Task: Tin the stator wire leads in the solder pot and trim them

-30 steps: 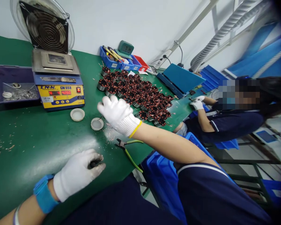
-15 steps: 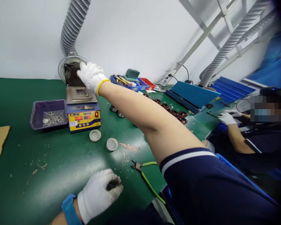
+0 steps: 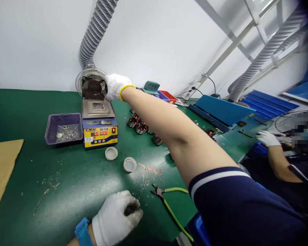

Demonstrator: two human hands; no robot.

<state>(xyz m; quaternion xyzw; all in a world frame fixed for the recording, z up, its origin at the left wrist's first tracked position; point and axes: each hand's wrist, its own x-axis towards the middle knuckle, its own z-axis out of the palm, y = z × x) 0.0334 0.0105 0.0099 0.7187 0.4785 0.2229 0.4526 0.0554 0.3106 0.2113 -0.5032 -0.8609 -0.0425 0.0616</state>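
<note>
My right hand (image 3: pixel 115 87), in a white glove with a yellow cuff, reaches out above the back right corner of a blue and yellow solder pot (image 3: pixel 100 138). Its fingers grip a small dark metal ring, which looks like a motor stator (image 3: pixel 104 89), partly hidden by the glove. Similar copper-wound stators (image 3: pixel 141 127) stand on the table under my forearm. Low in the view, my left hand (image 3: pixel 115 215) rests half curled near the table, its glove stained at the fingertips. Thumb and forefinger are apart, and nothing shows between them. Green-handled cutters (image 3: pixel 159 192) lie to its right.
Two small round dishes (image 3: pixel 129 164) sit before the pot, beside copper scraps (image 3: pixel 151 169). A purple bin (image 3: pixel 64 116) stands left of it, an exhaust hood (image 3: pixel 78 82) behind. Cardboard (image 3: pixel 5 164) lies far left. At right, a co-worker's gloved hand (image 3: pixel 268 138) works.
My right hand has drawn slightly right, away from the hood, and the stator now shows at its fingers. The view has shifted, uncovering stators under my arm. My left hand keeps its pose.
</note>
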